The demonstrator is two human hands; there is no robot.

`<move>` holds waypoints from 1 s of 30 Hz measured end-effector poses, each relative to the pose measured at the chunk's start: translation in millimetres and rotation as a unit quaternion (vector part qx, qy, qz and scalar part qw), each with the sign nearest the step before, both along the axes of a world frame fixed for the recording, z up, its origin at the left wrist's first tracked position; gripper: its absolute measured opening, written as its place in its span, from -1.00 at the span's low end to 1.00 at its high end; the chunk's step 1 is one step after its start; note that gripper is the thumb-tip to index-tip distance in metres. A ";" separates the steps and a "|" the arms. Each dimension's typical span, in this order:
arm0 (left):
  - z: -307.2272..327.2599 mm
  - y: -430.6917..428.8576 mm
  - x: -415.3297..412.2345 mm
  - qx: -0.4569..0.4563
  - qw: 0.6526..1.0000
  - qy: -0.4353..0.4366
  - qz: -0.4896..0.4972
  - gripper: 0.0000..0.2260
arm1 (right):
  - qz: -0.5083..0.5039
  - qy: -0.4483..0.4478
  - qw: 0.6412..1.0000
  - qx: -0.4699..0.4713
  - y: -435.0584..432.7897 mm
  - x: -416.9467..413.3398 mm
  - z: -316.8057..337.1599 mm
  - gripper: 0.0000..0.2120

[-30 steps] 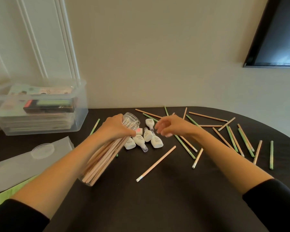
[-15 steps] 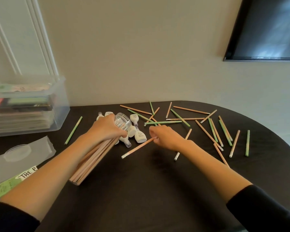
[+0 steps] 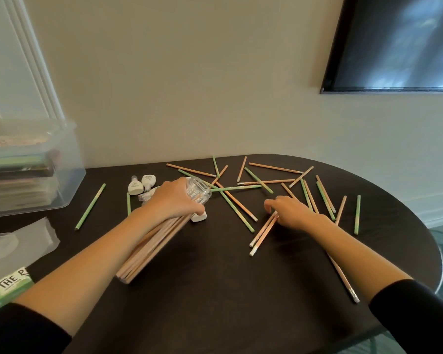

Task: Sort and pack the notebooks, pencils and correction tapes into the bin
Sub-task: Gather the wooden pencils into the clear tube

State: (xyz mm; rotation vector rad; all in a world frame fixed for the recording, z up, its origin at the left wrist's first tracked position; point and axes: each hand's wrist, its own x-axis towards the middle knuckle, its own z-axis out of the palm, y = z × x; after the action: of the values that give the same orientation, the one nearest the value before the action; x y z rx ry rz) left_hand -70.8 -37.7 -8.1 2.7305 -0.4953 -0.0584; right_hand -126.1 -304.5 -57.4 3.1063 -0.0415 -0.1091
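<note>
Dark oval table [image 3: 215, 290]. Left hand [image 3: 175, 200] grips a clear jar [image 3: 198, 194] lying slantwise, with bundled tan pencils [image 3: 149, 251] in it. Right hand [image 3: 292, 209] pinches a pair of tan pencils [image 3: 262, 233] flat on the table — gathering step. Next, probably: lift the pair and slide it into the jar's mouth. Beyond lie loose pencils [image 3: 237, 208] and correction tapes [image 3: 136, 187] — clear bin [image 3: 69, 159] far left, notebooks [image 3: 18, 175] inside.

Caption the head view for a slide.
Left hand grips a clear plastic jar of tan wooden pencils; right hand pinches two loose pencils on the dark table.
</note>
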 end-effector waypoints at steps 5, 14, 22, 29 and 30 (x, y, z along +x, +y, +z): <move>-1.6 -0.4 -1.7 0.002 1.000 -0.004 0.000 -0.60 | 0.027 0.030 0.998 -0.043 4.9 7.1 4.3 -0.94; -0.4 7.7 11.5 -0.017 0.999 0.015 0.024 -0.60 | 0.065 -0.042 0.995 0.058 12.3 13.8 25.0 -0.86; 8.9 16.3 19.8 -0.051 0.998 0.011 0.024 -0.64 | -0.045 -0.043 0.877 0.477 60.9 31.2 61.0 -0.66; 14.4 40.1 20.6 -0.011 1.000 0.021 0.020 -0.51 | -0.036 -0.111 0.686 0.718 112.9 48.8 89.0 -0.72; 14.4 42.6 20.3 -0.005 1.000 0.020 0.010 -0.48 | -0.044 -0.128 0.657 0.742 118.1 50.6 93.5 -0.73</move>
State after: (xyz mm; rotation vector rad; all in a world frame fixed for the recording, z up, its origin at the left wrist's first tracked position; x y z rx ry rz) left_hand -50.4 5.0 6.3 2.7179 -0.4566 -0.1056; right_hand -75.5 -186.4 36.1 4.7382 -0.2059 0.6605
